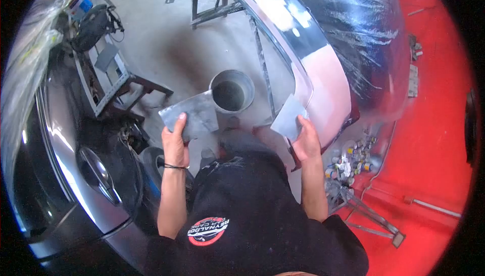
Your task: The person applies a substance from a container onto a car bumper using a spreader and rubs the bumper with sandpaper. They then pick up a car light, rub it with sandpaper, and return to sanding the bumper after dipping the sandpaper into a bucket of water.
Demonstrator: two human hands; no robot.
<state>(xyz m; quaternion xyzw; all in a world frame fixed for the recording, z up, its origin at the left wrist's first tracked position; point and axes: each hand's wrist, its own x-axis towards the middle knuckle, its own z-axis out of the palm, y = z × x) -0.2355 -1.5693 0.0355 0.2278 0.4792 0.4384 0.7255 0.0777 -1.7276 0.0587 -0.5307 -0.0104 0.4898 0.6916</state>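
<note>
My left hand (175,142), with a dark band at the wrist, grips a grey sheet of sandpaper (194,117), thumb on top. In my right hand (307,142) is a smaller grey piece of sandpaper (290,118), pinched by its right edge. That piece overlaps the lower end of a car bumper (326,74) in this view; the bumper is pale and matte here and glossy dark farther up. Between and beyond my hands a grey bucket (216,91) stands on the floor. The sheet in my left hand overlaps its near left rim.
A dark car (76,144) with a door handle stands close on my left. Beyond it is a metal stand (113,81) with a black bag (93,26). Plastic-wrapped bodywork (353,28) lies past the bumper. Several cans (359,160) cluster at right on the red floor (424,139).
</note>
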